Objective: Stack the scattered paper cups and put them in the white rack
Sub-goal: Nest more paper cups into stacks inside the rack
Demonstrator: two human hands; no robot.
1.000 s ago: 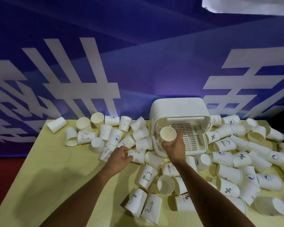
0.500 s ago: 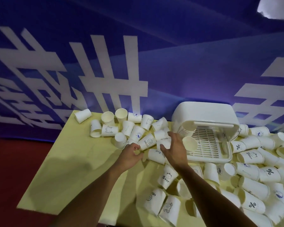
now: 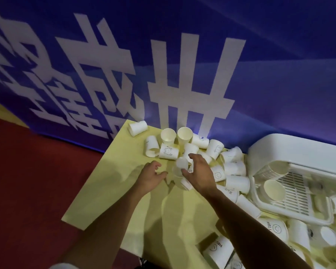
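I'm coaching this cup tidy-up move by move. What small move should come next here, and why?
Probably close the right hand on the blurred cup between its thumb and fingers, then lift it. The fingers arch over that cup, but blur hides whether they grip it. The left hand is open beside it, free to steady another cup for nesting.

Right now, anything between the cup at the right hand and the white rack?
Yes: loose cups lie on the table between the cup at the right hand and the white rack; above them, nothing visible.
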